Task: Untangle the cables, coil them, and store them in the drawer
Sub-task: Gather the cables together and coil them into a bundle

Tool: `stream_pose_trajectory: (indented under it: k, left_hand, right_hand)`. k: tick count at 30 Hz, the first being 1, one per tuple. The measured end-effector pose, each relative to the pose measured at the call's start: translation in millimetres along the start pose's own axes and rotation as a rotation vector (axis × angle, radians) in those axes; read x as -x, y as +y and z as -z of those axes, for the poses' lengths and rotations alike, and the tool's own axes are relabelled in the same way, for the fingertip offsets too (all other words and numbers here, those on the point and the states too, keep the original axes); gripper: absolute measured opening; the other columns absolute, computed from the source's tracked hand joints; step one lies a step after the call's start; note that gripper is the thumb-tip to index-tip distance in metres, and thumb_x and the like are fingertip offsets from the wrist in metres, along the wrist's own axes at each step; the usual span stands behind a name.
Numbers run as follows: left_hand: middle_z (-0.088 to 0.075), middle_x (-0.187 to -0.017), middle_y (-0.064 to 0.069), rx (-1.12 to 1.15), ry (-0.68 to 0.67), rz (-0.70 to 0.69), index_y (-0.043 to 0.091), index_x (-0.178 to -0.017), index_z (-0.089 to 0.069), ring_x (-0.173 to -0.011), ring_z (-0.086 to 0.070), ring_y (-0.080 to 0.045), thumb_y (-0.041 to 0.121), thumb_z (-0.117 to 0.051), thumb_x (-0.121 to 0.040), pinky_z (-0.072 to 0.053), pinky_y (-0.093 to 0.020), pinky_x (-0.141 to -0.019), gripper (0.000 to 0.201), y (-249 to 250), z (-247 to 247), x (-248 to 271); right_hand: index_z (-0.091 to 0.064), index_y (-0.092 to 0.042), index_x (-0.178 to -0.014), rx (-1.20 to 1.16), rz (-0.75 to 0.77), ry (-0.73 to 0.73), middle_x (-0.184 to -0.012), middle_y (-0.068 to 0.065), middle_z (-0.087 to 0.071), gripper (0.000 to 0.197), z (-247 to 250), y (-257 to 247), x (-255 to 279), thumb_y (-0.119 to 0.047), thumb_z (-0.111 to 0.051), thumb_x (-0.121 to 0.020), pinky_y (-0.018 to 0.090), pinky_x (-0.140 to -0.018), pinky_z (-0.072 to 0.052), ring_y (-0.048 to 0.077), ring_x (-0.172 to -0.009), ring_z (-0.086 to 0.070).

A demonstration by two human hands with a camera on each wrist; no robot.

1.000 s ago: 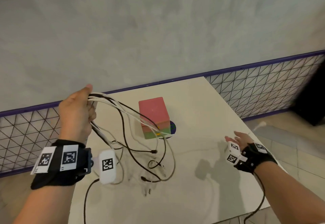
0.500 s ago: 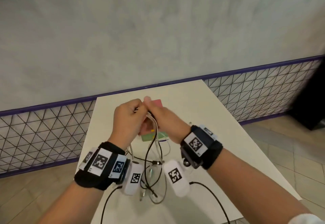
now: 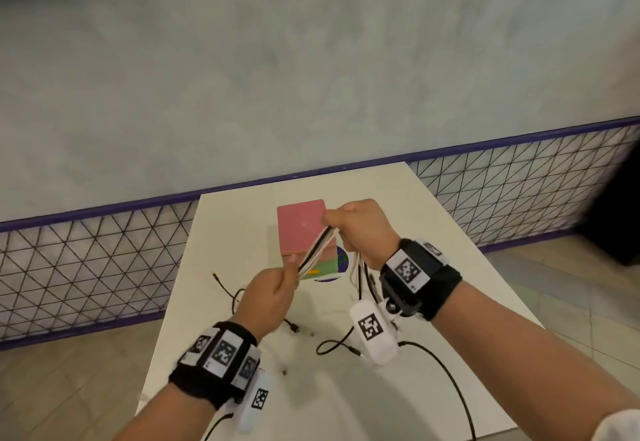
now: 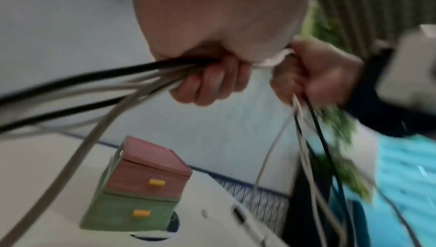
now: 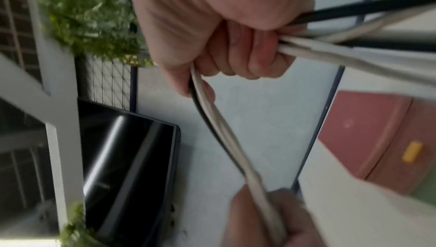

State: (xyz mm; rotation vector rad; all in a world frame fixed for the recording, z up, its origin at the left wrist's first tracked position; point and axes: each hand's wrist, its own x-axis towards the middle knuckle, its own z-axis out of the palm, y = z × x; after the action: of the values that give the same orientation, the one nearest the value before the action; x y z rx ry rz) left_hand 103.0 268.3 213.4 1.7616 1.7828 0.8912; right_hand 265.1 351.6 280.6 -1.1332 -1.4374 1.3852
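A bundle of white and black cables (image 3: 317, 248) is stretched taut between my two hands above the table. My left hand (image 3: 277, 288) grips its lower end in a fist, and my right hand (image 3: 356, 229) grips the upper end. Loose cable tails (image 3: 332, 345) hang down and trail on the white table (image 3: 433, 267). In the left wrist view my curled fingers (image 4: 207, 81) wrap the cables (image 4: 118, 81). The right wrist view shows the right hand's fingers (image 5: 235, 51) closed round the strands (image 5: 330, 51). The small drawer box (image 3: 301, 229), pink over green with yellow handles, stands shut just behind the bundle.
A black cable end (image 3: 225, 288) lies left of my left hand. The wrist devices' black leads (image 3: 450, 381) run off the table's front edge. A purple-railed mesh fence (image 3: 86, 267) borders the table's back and sides. A glossy black object (image 5: 127, 167) stands off to the right.
My right hand came in from the far right and took hold of the bundle beside my left. The hands have since drawn apart, pulling the cables straight between them.
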Motion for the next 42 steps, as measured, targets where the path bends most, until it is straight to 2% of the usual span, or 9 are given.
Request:
stream_pose_trajectory:
  k: [5, 8, 12, 19, 22, 28, 32, 37, 42]
  left_hand:
    - [-0.066, -0.078, -0.001, -0.003, 0.050, -0.113, 0.017, -0.075, -0.068, -0.079, -0.055, -0.020, 0.042, -0.017, -0.097, -0.041, -0.037, -0.080, 0.060, 31, 26, -13]
    - [-0.060, -0.060, 0.003, 0.196, -0.057, -0.015, 0.017, -0.061, -0.059, -0.058, -0.055, -0.013, 0.050, -0.024, -0.100, -0.044, -0.025, -0.061, 0.062, 72, 24, -19]
    - [-0.041, -0.040, 0.014, 0.428, 0.034, 0.283, 0.026, -0.052, -0.047, -0.037, -0.036, -0.003, 0.060, -0.053, -0.085, -0.031, -0.017, -0.046, 0.048, 92, 32, -27]
    - [-0.024, -0.040, 0.012, 0.725, 0.326, 0.323, 0.024, -0.060, -0.038, -0.036, -0.016, -0.007, 0.034, -0.069, -0.082, -0.011, -0.017, -0.034, 0.039, 70, 77, -43]
    - [-0.027, -0.044, 0.004, 0.549, 0.292, 0.284, 0.018, -0.059, -0.043, -0.038, -0.018, -0.012, 0.032, -0.070, -0.081, -0.018, -0.020, -0.038, 0.038, 60, 69, -38]
    - [-0.020, -0.047, -0.002, 0.114, 0.047, 0.218, 0.011, -0.050, -0.034, -0.038, -0.017, -0.010, 0.034, -0.069, -0.083, -0.016, -0.025, -0.043, 0.054, 31, 29, -9]
    - [-0.026, -0.042, 0.005, 0.366, 0.243, 0.349, 0.016, -0.050, -0.049, -0.042, -0.019, -0.015, 0.036, -0.073, -0.078, -0.016, -0.027, -0.047, 0.042, 27, 61, -24]
    - [-0.031, -0.038, 0.011, 0.625, 0.483, 0.314, 0.020, -0.059, -0.050, -0.031, -0.021, -0.006, 0.019, -0.069, -0.083, -0.014, -0.015, -0.034, 0.030, 35, 117, -37]
    - [-0.029, -0.035, 0.012, 0.621, 0.459, 0.333, 0.020, -0.059, -0.042, -0.030, -0.020, -0.005, 0.020, -0.066, -0.085, -0.015, -0.014, -0.033, 0.035, 16, 122, -37]
  right_hand:
    - [-0.036, -0.013, -0.041, 0.132, 0.079, -0.048, -0.048, 0.008, -0.029, 0.046, -6, 14, 8, -0.011, -0.064, -0.077, 0.030, -0.048, -0.029, 0.023, -0.047, -0.031]
    - [-0.056, -0.009, -0.042, 0.174, 0.102, -0.111, -0.045, 0.008, -0.054, 0.048, -14, 7, 14, -0.025, -0.059, -0.088, 0.026, -0.050, -0.046, 0.017, -0.042, -0.053]
    - [-0.040, -0.019, -0.047, 0.047, -0.072, -0.334, -0.043, -0.003, -0.033, 0.060, 2, 5, 14, -0.063, -0.043, -0.088, 0.025, -0.047, -0.030, 0.016, -0.038, -0.032]
    - [-0.025, -0.023, -0.047, 0.038, -0.364, -0.391, -0.049, -0.003, -0.019, 0.068, 28, 78, 21, -0.087, -0.048, -0.056, 0.025, -0.047, -0.017, 0.015, -0.045, -0.016]
    - [-0.025, -0.027, -0.046, -0.136, -0.369, -0.121, -0.047, -0.006, -0.019, 0.065, 42, 78, 10, -0.078, -0.061, -0.062, 0.026, -0.045, -0.010, 0.013, -0.043, -0.014]
    - [-0.049, -0.017, -0.044, -0.494, -0.207, 0.177, -0.040, -0.007, -0.020, 0.041, 68, 32, -17, -0.003, -0.062, -0.080, 0.023, -0.043, -0.008, 0.010, -0.034, -0.014]
    - [-0.040, -0.020, -0.055, -0.232, -0.192, -0.068, -0.044, -0.006, -0.024, 0.042, 79, 45, -17, -0.028, -0.071, -0.083, 0.024, -0.044, -0.012, 0.010, -0.038, -0.018]
    - [-0.045, -0.020, -0.059, 0.565, -0.294, -0.479, -0.052, 0.004, -0.064, 0.049, 102, 97, -1, -0.062, -0.068, -0.070, 0.030, -0.063, -0.038, 0.020, -0.050, -0.050]
    - [-0.037, -0.017, -0.056, 0.201, -0.392, -0.338, -0.041, -0.002, -0.038, 0.052, 122, 105, 5, -0.061, -0.056, -0.077, 0.024, -0.046, -0.028, 0.013, -0.038, -0.030]
